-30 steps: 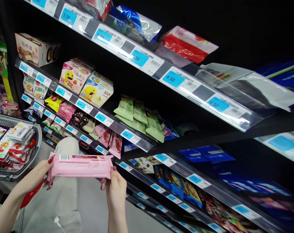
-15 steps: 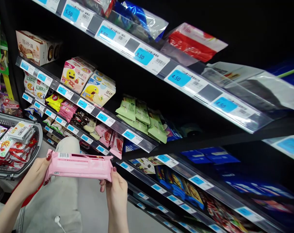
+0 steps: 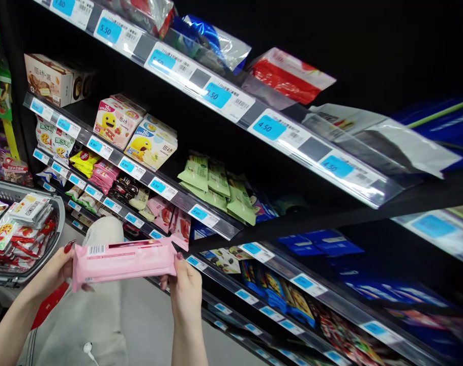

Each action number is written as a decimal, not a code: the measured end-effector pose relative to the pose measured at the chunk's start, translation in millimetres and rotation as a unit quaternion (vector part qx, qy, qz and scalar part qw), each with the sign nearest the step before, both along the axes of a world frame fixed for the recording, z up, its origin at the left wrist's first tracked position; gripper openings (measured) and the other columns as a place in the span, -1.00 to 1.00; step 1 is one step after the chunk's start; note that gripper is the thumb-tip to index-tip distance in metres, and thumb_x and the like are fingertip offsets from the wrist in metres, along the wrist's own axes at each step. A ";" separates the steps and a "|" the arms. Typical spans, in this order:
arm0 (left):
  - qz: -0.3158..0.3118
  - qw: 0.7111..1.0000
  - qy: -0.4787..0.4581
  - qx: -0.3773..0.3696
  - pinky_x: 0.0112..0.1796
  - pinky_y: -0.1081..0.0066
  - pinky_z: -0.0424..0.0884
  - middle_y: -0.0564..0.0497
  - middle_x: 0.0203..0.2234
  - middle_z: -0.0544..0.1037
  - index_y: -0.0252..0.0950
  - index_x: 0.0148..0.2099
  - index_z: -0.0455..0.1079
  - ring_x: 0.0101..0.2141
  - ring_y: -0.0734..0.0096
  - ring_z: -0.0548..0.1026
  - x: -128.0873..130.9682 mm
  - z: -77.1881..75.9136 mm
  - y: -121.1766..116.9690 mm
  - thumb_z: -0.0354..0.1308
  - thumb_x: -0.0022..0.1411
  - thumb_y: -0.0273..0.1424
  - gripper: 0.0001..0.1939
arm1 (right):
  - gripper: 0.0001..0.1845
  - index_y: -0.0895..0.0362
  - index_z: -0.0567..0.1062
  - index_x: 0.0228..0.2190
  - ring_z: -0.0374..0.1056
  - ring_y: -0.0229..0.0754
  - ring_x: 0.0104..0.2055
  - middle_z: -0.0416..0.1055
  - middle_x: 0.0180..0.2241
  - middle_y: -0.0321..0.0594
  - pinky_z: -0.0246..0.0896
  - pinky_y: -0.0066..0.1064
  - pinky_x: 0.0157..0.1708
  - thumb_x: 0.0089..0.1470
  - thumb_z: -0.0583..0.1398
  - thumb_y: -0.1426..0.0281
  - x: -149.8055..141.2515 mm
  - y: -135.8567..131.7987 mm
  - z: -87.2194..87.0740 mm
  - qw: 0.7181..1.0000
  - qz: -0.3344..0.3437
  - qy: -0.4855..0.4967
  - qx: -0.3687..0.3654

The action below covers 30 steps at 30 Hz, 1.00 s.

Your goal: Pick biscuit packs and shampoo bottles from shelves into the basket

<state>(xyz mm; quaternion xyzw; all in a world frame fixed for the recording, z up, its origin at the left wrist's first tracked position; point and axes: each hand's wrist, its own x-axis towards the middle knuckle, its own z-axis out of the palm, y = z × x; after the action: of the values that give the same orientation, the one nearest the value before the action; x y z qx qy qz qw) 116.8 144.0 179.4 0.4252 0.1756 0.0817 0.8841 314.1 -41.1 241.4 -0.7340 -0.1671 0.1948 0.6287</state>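
Note:
Between my two hands is a long pink snack packet (image 3: pixel 126 262), held above my knee with a barcode and printed text facing up. My left hand (image 3: pixel 54 267) is closed on its left end, thumb on top. At the other end, my right hand (image 3: pixel 184 284) pinches the corner between thumb and fingers. Just beyond the packet, more pink packets (image 3: pixel 180 226) lie on a lower shelf with price labels along its edge.
A grey shopping basket (image 3: pixel 61 229) filled with snack packs stands at the left. Shelves rise in front and to the right, holding snack boxes (image 3: pixel 151 142), green packets (image 3: pixel 241 201) and a red-and-white bag (image 3: pixel 292 73). A white earphone (image 3: pixel 88 348) hangs over my leg.
The packet has tilted slightly, its right end higher and its left end lower. Both hands still grip it. The shelf view has shifted a little to the left.

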 end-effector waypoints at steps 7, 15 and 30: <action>-0.291 0.904 -0.165 -0.266 -0.10 0.10 0.41 -0.29 -0.04 0.54 -0.26 0.22 0.30 -0.18 -0.03 0.58 22.8 12.2 -46.8 0.19 -0.03 0.15 -0.13 | -0.43 0.13 0.25 -0.75 0.00 -0.40 -0.82 0.15 -0.83 -0.37 -0.22 -0.51 -0.79 -0.07 0.20 -0.05 32.0 64.3 42.4 0.943 0.318 0.025 -0.092; -0.174 0.892 -0.295 -0.296 0.02 -0.03 0.31 -0.11 -0.27 0.61 -0.29 0.01 0.40 -0.16 0.06 0.56 44.4 7.0 -81.1 0.45 -0.17 -0.24 -0.34 | -0.51 0.13 0.20 -0.69 0.03 -0.42 -0.71 0.06 -0.75 -0.46 -0.05 -0.55 -0.70 0.01 0.15 0.05 4.8 134.1 44.7 0.873 0.480 0.022 -0.077; -0.134 0.919 -0.320 -0.188 0.15 -0.14 0.08 -0.07 0.00 0.51 -0.14 -0.02 0.30 0.14 -0.08 0.33 45.0 -12.9 -75.9 0.51 -0.42 -0.65 -0.14 | -0.63 0.18 0.27 -0.65 -0.07 -0.44 -0.61 0.01 -0.69 -0.49 -0.17 -0.47 -0.56 0.10 0.14 0.26 -32.4 168.7 45.9 0.778 0.622 -0.006 -0.093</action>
<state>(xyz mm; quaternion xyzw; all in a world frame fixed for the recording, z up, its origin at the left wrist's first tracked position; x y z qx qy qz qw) 161.7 68.1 166.6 0.2215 -0.1632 0.0596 0.9596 281.7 127.6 287.3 -0.5262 -0.5719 0.5538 0.2989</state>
